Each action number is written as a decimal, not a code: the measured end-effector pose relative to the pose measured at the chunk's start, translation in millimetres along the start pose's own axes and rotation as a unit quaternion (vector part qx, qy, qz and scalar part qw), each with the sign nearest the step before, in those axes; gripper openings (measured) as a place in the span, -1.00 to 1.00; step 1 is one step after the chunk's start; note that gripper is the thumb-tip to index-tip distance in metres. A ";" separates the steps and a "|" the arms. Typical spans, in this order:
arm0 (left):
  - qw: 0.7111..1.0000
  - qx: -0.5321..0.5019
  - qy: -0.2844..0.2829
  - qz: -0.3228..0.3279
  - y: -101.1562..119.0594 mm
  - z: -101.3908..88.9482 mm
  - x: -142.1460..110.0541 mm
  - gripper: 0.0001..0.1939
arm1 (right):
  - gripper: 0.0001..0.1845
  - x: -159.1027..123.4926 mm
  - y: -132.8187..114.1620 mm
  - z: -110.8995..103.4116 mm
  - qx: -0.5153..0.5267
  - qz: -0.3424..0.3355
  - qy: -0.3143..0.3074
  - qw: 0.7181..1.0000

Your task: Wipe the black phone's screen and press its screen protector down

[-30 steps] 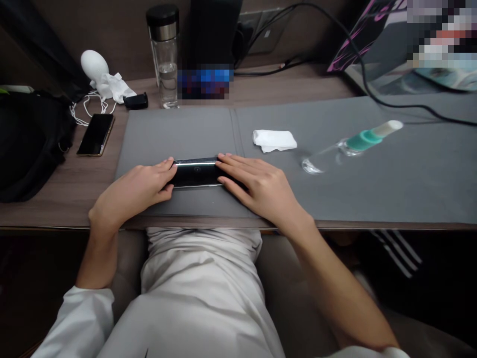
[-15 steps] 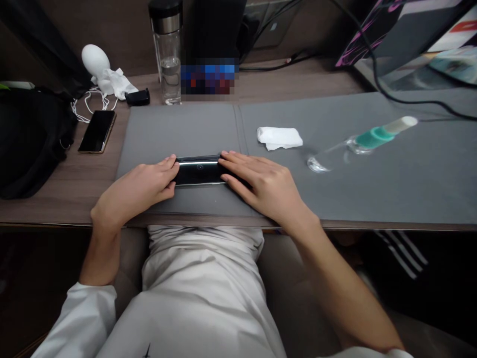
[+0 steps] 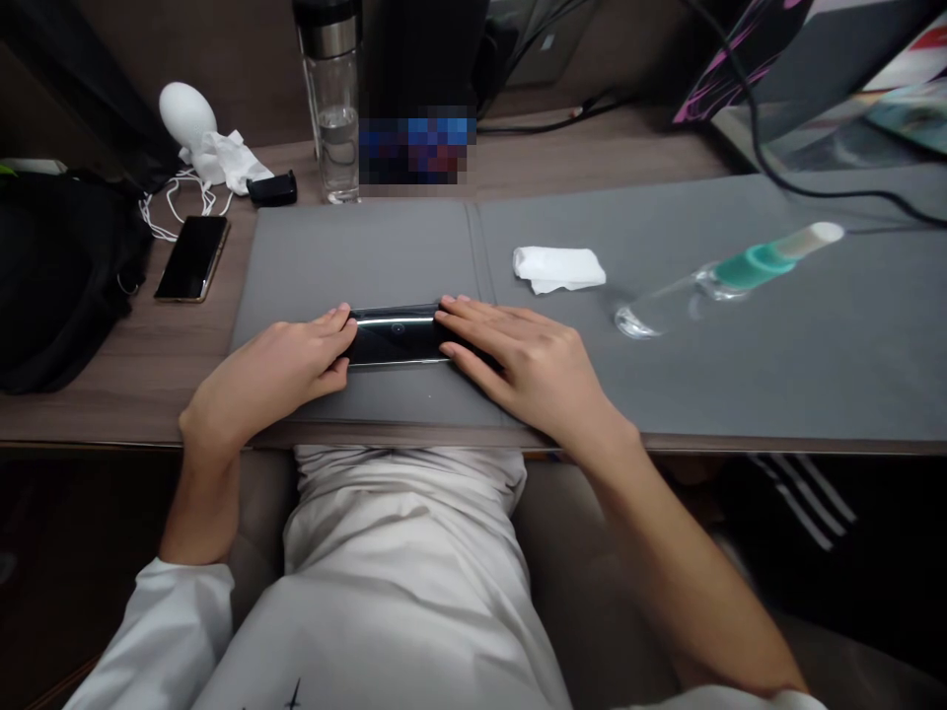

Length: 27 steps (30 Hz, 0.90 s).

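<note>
A glossy black oblong thing [image 3: 398, 340], with a small round mark in its middle and a bright line of reflected light, lies lengthwise on the grey desk mat [image 3: 355, 251]. I cannot make out whether it is a case or a device. My left hand [image 3: 285, 365] grips its left end, fingers on the far edge and thumb at the near one. Its right end is covered by my right hand [image 3: 522, 360], fingers laid over it and thumb along the near side. A folded white tissue [image 3: 560, 268] lies beyond my right hand.
A clear bottle with a teal neck [image 3: 755, 264] is on the mat at right. A phone [image 3: 193, 258], white cord, black clip-like piece [image 3: 272, 188] and glass water bottle [image 3: 340, 128] stand or lie at back left. A black bag [image 3: 66, 276] is far left; a black cable [image 3: 784, 182] hangs at right.
The view has shifted very slightly. Both hands keep their places at the two ends of the black oblong thing.
</note>
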<state>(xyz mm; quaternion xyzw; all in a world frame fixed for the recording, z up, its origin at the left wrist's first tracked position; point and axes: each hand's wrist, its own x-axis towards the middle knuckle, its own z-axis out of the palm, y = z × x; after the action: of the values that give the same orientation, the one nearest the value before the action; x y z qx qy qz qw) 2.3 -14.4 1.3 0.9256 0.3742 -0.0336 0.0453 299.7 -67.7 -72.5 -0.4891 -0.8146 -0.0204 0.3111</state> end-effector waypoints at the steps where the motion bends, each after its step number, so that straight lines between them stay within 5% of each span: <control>1: 1.000 0.000 0.000 -0.001 0.2 -0.1 -0.1 -0.53 | -0.61 0.1 0.0 -0.1 -0.001 -0.002 0.001 1.000; 27: 1.000 -0.015 -0.020 -0.012 0.0 -7.2 0.8 -0.50 | -0.64 -0.3 -0.1 -0.3 0.014 -0.006 0.010 1.000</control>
<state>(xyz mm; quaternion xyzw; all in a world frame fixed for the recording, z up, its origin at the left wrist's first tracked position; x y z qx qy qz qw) 3.1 -13.2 8.3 0.9196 0.3844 -0.0469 0.0661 299.9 -68.0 -72.4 -0.4792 -0.8147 -0.0158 0.3261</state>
